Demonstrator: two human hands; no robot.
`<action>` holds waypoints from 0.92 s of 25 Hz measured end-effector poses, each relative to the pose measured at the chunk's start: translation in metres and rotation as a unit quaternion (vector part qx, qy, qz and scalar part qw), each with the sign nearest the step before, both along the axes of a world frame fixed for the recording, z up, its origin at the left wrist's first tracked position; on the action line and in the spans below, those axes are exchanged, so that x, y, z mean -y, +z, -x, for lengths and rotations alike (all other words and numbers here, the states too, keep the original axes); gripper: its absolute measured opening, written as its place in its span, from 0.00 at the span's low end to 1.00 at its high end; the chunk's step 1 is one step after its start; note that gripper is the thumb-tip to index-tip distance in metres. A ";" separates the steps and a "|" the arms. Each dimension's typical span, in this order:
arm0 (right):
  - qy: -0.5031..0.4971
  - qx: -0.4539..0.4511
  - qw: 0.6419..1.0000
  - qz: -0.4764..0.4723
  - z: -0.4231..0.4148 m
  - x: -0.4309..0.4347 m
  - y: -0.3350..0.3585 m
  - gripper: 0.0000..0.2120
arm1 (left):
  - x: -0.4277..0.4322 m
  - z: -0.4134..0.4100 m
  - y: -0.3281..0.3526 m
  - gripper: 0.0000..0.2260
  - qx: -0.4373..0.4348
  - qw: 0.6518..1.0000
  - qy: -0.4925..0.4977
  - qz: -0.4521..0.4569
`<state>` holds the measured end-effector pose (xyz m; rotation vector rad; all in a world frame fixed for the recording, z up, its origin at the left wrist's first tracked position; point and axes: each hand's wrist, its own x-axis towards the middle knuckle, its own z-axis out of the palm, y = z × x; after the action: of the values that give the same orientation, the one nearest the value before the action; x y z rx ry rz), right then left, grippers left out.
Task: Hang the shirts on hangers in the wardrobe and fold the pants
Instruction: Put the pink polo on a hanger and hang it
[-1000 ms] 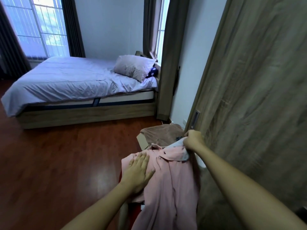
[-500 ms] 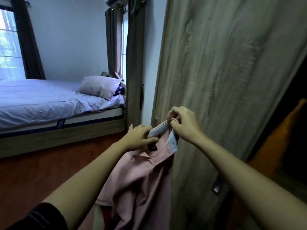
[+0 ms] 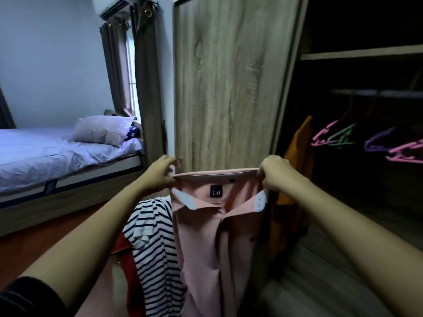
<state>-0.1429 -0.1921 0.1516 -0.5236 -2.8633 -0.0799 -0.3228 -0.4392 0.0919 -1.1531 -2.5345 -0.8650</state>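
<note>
A pink collared shirt (image 3: 212, 236) with a dark "Ltd" label hangs in front of me, its collar stretched wide. My left hand (image 3: 160, 171) pinches the collar's left end and my right hand (image 3: 275, 173) pinches its right end. The open wardrobe (image 3: 357, 156) is dark, at the right. On its rail hang empty plastic hangers, pink and green (image 3: 332, 136) and purple and pink (image 3: 393, 147). An orange garment (image 3: 297, 161) hangs at the wardrobe's left side.
A black-and-white striped shirt (image 3: 153, 243) lies over a red garment (image 3: 128, 259) low at the left of the pink shirt. The wooden wardrobe door (image 3: 229, 83) stands straight ahead. A bed (image 3: 57, 156) with a pillow is at the left, by curtains.
Both hands have lifted the pink shirt and spread its collar wide apart. My view has turned right, and the open wardrobe with its hangers has come into sight.
</note>
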 end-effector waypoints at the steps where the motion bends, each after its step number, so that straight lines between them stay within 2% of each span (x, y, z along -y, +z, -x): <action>1: -0.027 0.010 1.000 -0.005 -0.016 -0.007 -0.002 0.14 | -0.010 -0.015 0.002 0.18 -0.006 0.999 -0.033 0.016; 4: -0.088 0.015 0.996 -0.001 -0.058 -0.021 -0.006 0.14 | -0.040 -0.051 0.004 0.17 -0.015 0.990 -0.086 0.106; 5: -0.110 0.009 0.994 0.006 -0.074 -0.025 -0.004 0.14 | -0.050 -0.059 0.010 0.18 -0.020 0.993 -0.067 0.096; 7: -0.150 -0.013 0.988 0.025 -0.103 -0.038 0.003 0.14 | -0.068 -0.072 0.025 0.14 0.003 0.999 -0.048 0.001; 9: -0.178 -0.047 0.982 0.052 -0.132 -0.054 0.011 0.13 | -0.089 -0.092 0.034 0.09 0.027 0.992 -0.106 -0.063; 12: -0.201 -0.038 0.977 0.055 -0.172 -0.071 0.018 0.13 | -0.125 -0.120 0.037 0.10 -0.048 0.983 -0.158 -0.084; 14: -0.204 -0.018 0.977 0.057 -0.190 -0.080 0.018 0.14 | -0.149 -0.139 0.040 0.12 -0.132 0.982 -0.092 -0.095; 17: -0.187 -0.023 0.977 0.101 -0.212 -0.094 0.020 0.14 | -0.187 -0.166 0.025 0.11 -0.233 0.972 0.028 -0.013; 20: -0.172 -0.066 0.969 0.163 -0.225 -0.115 0.019 0.16 | -0.219 -0.186 0.014 0.16 -0.211 0.973 0.024 0.086; 22: -0.165 -0.068 0.972 0.155 -0.229 -0.130 0.013 0.15 | -0.232 -0.182 0.020 0.18 -0.182 0.978 -0.009 0.105; 23: -0.166 -0.068 0.973 0.147 -0.230 -0.139 0.008 0.16 | -0.239 -0.175 0.027 0.15 -0.155 0.982 -0.025 0.101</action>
<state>0.0872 -0.0529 0.1598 -1.0193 -2.6383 0.3179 -0.1479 -0.1997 0.1188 -1.3010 -2.3822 -0.4029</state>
